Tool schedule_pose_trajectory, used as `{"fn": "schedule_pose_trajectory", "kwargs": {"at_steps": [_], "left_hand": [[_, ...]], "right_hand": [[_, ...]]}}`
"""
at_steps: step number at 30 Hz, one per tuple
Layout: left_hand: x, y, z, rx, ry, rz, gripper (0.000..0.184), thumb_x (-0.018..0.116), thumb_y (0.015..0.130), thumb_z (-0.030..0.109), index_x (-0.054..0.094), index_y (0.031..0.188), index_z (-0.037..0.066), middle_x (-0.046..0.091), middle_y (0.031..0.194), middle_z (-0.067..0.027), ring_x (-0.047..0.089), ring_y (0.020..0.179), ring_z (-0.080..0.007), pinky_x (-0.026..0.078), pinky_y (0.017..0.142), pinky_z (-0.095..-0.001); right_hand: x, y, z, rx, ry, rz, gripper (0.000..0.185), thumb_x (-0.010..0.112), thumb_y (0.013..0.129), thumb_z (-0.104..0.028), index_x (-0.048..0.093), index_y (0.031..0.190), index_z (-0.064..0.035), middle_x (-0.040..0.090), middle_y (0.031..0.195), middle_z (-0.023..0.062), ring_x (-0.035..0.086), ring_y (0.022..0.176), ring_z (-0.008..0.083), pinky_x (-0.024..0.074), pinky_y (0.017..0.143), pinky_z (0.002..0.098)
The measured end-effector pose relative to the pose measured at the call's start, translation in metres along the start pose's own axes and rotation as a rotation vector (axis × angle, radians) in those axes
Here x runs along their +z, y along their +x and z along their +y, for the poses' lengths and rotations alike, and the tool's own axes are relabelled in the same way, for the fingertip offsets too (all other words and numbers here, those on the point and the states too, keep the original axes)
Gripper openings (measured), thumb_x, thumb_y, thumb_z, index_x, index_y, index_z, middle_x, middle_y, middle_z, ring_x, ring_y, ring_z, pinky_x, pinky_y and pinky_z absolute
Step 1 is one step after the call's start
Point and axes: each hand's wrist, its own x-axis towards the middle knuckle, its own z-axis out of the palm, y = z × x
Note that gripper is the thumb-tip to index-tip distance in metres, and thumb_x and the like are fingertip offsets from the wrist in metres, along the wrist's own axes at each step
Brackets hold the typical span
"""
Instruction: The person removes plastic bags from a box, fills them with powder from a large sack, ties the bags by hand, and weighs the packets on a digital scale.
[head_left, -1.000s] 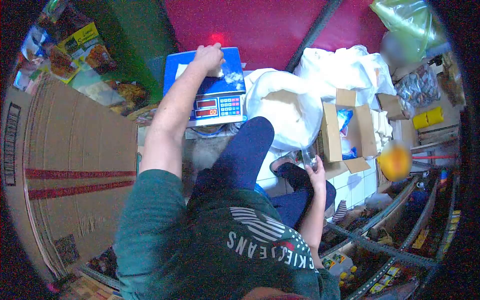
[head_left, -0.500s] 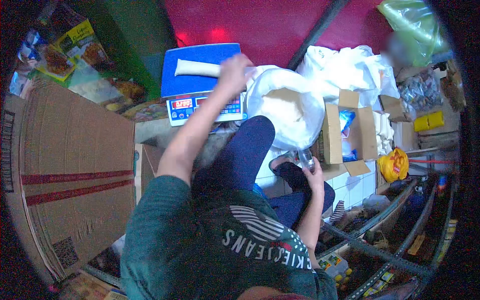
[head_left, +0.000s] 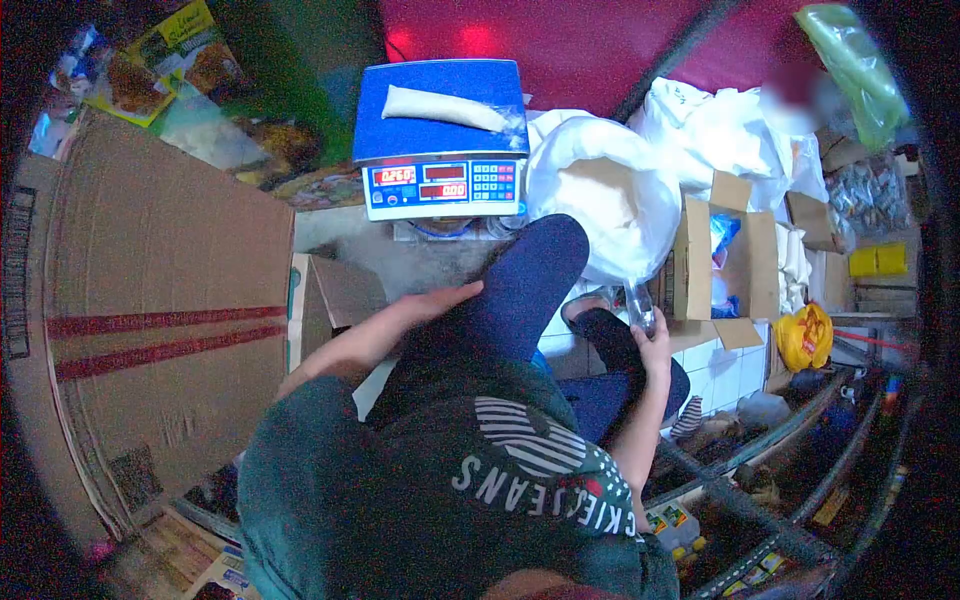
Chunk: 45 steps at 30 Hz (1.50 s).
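A slim clear bag of white powdery or granular material lies across the blue pan of a digital scale, its loose clear end to the right. The scale's red display reads about 0.260. My left hand is below the scale, beside my raised knee, fingers stretched out and holding nothing. Lower right, my right hand grips a clear container, like a plastic cup or cut bottle. Just above it stands a large white sack, rolled open, with white contents inside.
An open cardboard box with blue-and-white packets stands right of the sack. Behind are white plastic bags; a yellow bag sits further right. A large carton fills the left side. Metal shelf rails run lower right.
My left hand has left the filled bag on the scale and come down beside my knee. The view has shifted, and the display reading differs. My right hand still holds the clear container.
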Motion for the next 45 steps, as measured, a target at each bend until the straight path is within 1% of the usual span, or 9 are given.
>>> {"fn": "schedule_pose_trajectory", "kwargs": {"at_steps": [5, 9, 10, 14, 17, 24, 35, 38, 45], "left_hand": [[0.027, -0.008, 0.030, 0.090, -0.065, 0.040, 0.064, 0.043, 0.089, 0.046, 0.033, 0.133, 0.001, 0.043, 0.130, -0.0155, 0.040, 0.119, -0.0223, 0.030, 0.101, -0.0311], [0.050, 0.051, 0.032, 0.428, 0.675, 0.438, 0.068, 0.053, 0.084, 0.043, 0.030, 0.133, 0.002, 0.030, 0.136, -0.0232, 0.034, 0.123, -0.0347, 0.033, 0.099, -0.0389], [0.063, 0.051, 0.039, 0.488, 0.945, 0.617, 0.069, 0.055, 0.082, 0.042, 0.030, 0.133, 0.003, 0.026, 0.138, -0.0253, 0.032, 0.124, -0.0384, 0.033, 0.098, -0.0424], [0.088, 0.047, 0.058, 0.599, 1.346, 0.459, 0.066, 0.058, 0.078, 0.037, 0.032, 0.135, 0.016, 0.009, 0.143, -0.0243, 0.012, 0.130, -0.0476, 0.027, 0.091, -0.0654], [0.091, 0.048, 0.060, 0.736, 1.604, 0.347, 0.058, 0.058, 0.078, 0.036, 0.040, 0.131, 0.024, 0.017, 0.144, -0.0165, 0.011, 0.130, -0.0481, 0.025, 0.092, -0.0665], [0.061, 0.055, 0.062, 0.821, 1.315, 0.411, 0.041, 0.057, 0.078, 0.037, 0.052, 0.119, 0.030, 0.026, 0.143, -0.0062, 0.011, 0.133, -0.0386, 0.023, 0.096, -0.0635], [0.049, 0.051, 0.062, 0.835, 1.208, 0.365, 0.033, 0.055, 0.080, 0.036, 0.059, 0.111, 0.024, 0.025, 0.143, -0.0049, 0.010, 0.134, -0.0354, 0.021, 0.098, -0.0622], [0.048, 0.054, 0.059, 0.818, 1.308, 0.384, 0.045, 0.054, 0.081, 0.041, 0.046, 0.125, 0.036, 0.027, 0.142, -0.0040, 0.014, 0.132, -0.0383, 0.024, 0.096, -0.0623], [0.047, 0.054, 0.056, 0.836, 1.261, 0.362, 0.039, 0.053, 0.081, 0.041, 0.054, 0.117, 0.028, 0.030, 0.140, -0.0066, 0.011, 0.133, -0.0380, 0.022, 0.096, -0.0633]], "right_hand": [[0.001, -0.004, 0.000, -0.028, -0.119, 0.007, 0.065, 0.069, 0.073, -0.019, 0.040, 0.127, 0.0004, 0.052, 0.118, 0.0222, 0.052, 0.108, 0.0307, 0.0392, 0.092, 0.0365], [0.014, 0.003, -0.011, 0.008, 0.303, 0.103, 0.059, 0.066, 0.077, -0.017, 0.039, 0.127, -0.0010, 0.053, 0.115, 0.0173, 0.052, 0.103, 0.0240, 0.0416, 0.088, 0.0330], [0.015, 0.011, -0.018, -0.232, 0.102, 0.150, 0.059, 0.064, 0.078, -0.013, 0.037, 0.129, -0.0018, 0.049, 0.120, 0.0178, 0.048, 0.109, 0.0243, 0.0402, 0.090, 0.0325], [0.030, 0.050, -0.119, -0.288, 0.263, 0.126, 0.062, 0.062, 0.076, -0.007, 0.034, 0.131, -0.0014, 0.046, 0.121, 0.0183, 0.044, 0.114, 0.0291, 0.0363, 0.095, 0.0350], [0.043, 0.093, -0.183, -0.493, 0.041, 0.131, 0.059, 0.062, 0.075, -0.008, 0.038, 0.129, -0.0053, 0.047, 0.119, 0.0197, 0.045, 0.112, 0.0329, 0.0377, 0.092, 0.0393], [0.076, 0.151, -0.263, -0.760, -0.378, 0.108, 0.050, 0.065, 0.072, -0.013, 0.046, 0.119, -0.0119, 0.051, 0.116, 0.0131, 0.047, 0.107, 0.0335, 0.0374, 0.087, 0.0450], [0.091, 0.174, -0.301, -0.687, -0.508, 0.057, 0.048, 0.065, 0.074, -0.016, 0.047, 0.119, -0.0180, 0.051, 0.118, 0.0094, 0.049, 0.108, 0.0303, 0.0357, 0.090, 0.0482], [0.093, 0.177, -0.304, -0.676, -0.533, 0.035, 0.049, 0.065, 0.074, -0.017, 0.047, 0.119, -0.0184, 0.051, 0.119, 0.0092, 0.049, 0.109, 0.0299, 0.0356, 0.090, 0.0485], [0.111, 0.189, -0.303, -0.642, -0.453, -0.002, 0.050, 0.066, 0.074, -0.018, 0.046, 0.121, -0.0195, 0.051, 0.119, 0.0106, 0.048, 0.110, 0.0309, 0.0369, 0.090, 0.0486]]}}
